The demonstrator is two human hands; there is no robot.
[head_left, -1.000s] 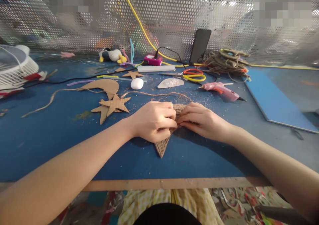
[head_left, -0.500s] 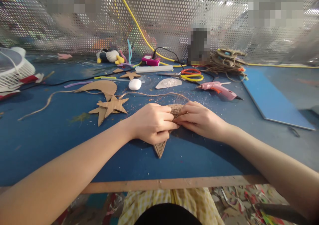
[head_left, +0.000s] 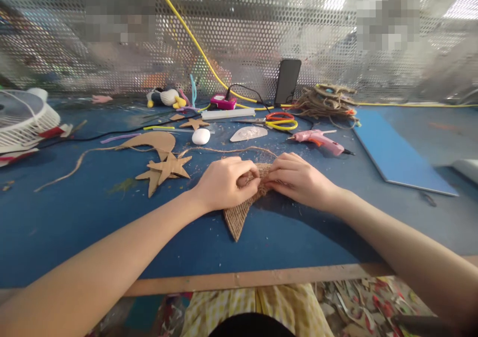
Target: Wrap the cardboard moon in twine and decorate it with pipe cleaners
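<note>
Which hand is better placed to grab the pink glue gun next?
Right, probably. The pink glue gun lies just beyond the right hand; the left hand sits farther away. Both touch the twine-wrapped cardboard.

Cardboard stars (head_left: 164,170) crowd left; near table (head_left: 74,237) open.

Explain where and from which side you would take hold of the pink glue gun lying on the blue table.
Grip the glue gun round its pink body, probably from above on the near side. It lies flat with its dark nozzle pointing right, so hold the left end, away from the tip.
</note>
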